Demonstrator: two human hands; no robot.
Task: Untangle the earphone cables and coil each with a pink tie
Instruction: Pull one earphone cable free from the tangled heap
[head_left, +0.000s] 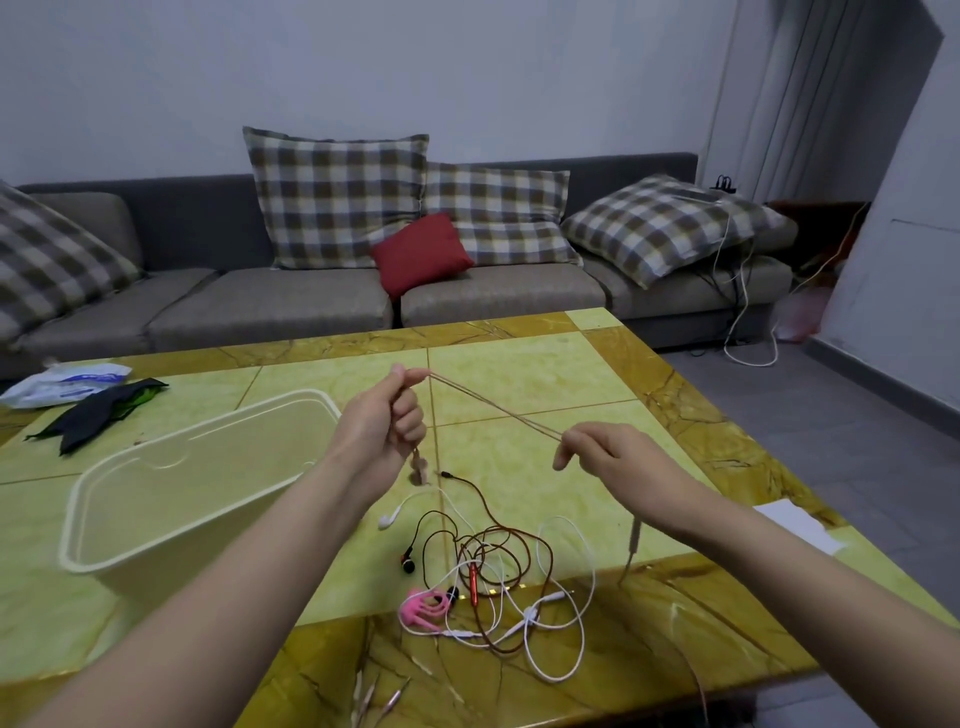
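Nearer me than my hands, one white cable (529, 614) and one dark red cable (474, 584) lie tangled beside a clump of pink ties (422, 609) I cannot count. A third, the tan cable (493, 408), stretches between my left hand (384, 421), curled round it, and my right hand (613, 457), pinching it; I'd hold it gently taut for even loops.

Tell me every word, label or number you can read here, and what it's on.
No text can be read.
Blue print on the plastic bag: too blurred to read.
The paper sheet: no writing shows.
The tan cable, pinched by the left hand and the right hand: no markings show.
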